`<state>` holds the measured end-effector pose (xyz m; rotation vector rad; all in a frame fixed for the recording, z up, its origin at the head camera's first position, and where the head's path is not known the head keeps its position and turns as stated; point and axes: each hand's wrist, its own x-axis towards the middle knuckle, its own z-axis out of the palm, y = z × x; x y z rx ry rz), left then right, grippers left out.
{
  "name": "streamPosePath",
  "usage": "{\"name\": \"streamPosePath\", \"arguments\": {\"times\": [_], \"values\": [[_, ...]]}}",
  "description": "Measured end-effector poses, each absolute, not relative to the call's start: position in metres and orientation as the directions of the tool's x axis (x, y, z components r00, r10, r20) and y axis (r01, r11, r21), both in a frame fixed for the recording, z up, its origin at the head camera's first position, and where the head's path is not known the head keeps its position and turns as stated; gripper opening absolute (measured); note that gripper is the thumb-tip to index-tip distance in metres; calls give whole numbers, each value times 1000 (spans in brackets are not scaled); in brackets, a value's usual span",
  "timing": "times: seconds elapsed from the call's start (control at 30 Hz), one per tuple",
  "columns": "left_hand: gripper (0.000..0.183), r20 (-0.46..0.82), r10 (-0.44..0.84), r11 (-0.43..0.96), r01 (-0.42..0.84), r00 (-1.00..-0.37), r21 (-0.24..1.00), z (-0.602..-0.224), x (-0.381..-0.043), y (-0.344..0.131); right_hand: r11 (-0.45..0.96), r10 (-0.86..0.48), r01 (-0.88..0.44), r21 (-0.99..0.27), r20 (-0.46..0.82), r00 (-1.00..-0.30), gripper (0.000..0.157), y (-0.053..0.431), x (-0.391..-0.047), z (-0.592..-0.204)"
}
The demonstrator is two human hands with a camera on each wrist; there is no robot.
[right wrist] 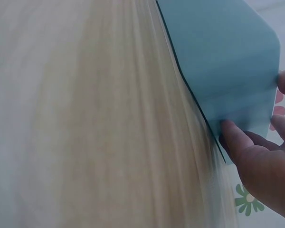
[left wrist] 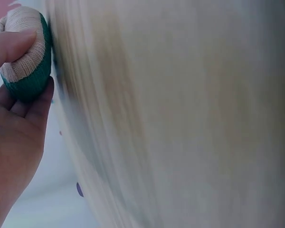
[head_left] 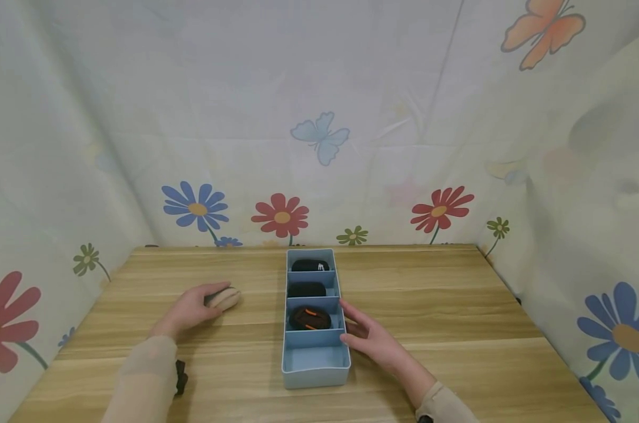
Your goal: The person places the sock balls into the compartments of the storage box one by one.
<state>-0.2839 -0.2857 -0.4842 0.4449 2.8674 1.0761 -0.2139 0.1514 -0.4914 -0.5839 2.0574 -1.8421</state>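
Observation:
My left hand (head_left: 191, 308) grips a rolled-up pair of socks (head_left: 226, 299) at the left of the table. In the left wrist view the roll (left wrist: 24, 66) shows ribbed beige knit and green, with the thumb across the beige side and fingers behind the green. A long light-blue divided box (head_left: 316, 377) stands in the middle. My right hand (head_left: 376, 342) touches its right side, fingers spread along the wall (right wrist: 218, 61). Inside lie a dark roll with orange stripes (head_left: 310, 318), a black roll (head_left: 306, 289) and a black roll with white marks (head_left: 310, 265). The nearest compartment shows its bare floor (head_left: 317, 356).
The wood-grain table (head_left: 420, 294) carries the box and reaches back to a pale curtain (head_left: 234, 117) printed with flowers and butterflies. The curtain also hangs along the left and right sides. Both wrists wear something dark, such as the black piece (head_left: 181, 378) on the left.

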Motion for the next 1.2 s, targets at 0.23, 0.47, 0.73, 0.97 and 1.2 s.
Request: {"name": "streamPosePath", "arguments": {"times": [0.23,0.47,0.73,0.97,1.2], "values": [[62,76,297,710,273,-952,649,-479,-284,-276,88,-501,-90,-992,34,-865,72,152,-214,-491],[62,114,326,718,324,-939,616,-477,-286,-264,89,-498,-93,-992,37,-866,72,152,-214,-491],[63,150,339,699,356,-929,620,-468,-283,-246,75,-500,-91,-993,42,-865,73,152,-215,-493],[63,192,351,690,392,-916,608,-462,-278,-228,67,-504,-87,-994,41,-863,72,153,-215,-493],[64,246,365,664,436,-898,607,-453,-271,-214,71,-504,-87,-994,39,-863,72,153,-214,-493]]}}
